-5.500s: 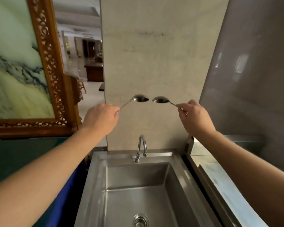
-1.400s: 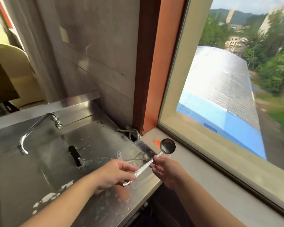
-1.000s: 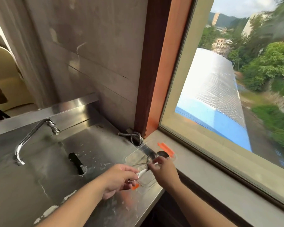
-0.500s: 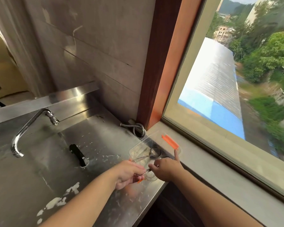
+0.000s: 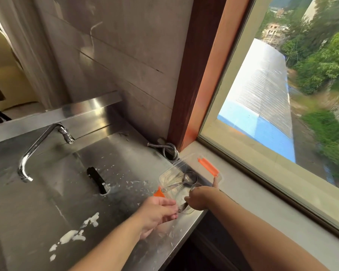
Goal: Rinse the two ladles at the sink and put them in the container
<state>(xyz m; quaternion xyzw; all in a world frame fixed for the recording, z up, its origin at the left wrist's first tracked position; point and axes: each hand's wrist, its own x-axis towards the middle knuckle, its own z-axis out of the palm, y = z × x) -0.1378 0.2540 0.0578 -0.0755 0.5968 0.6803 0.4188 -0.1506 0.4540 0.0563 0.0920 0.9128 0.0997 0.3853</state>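
Clear plastic container with orange side clips [image 5: 165,176] at the corner of the wet stainless-steel table [image 5: 47,212], beside the window sill. One shiny steel ladle [image 5: 181,181] lies inside it. Right hand [image 5: 201,198] pinches the handle of the second steel ladle [image 5: 182,207], low over the container. Left hand [image 5: 157,213], fingers loosely curled, holds nothing.

We see one steel ladle [image 5: 185,179] lying flat in the clear orange-clipped container [image 5: 204,169]; the second ladle [image 5: 182,207] rests alongside, mostly hidden.
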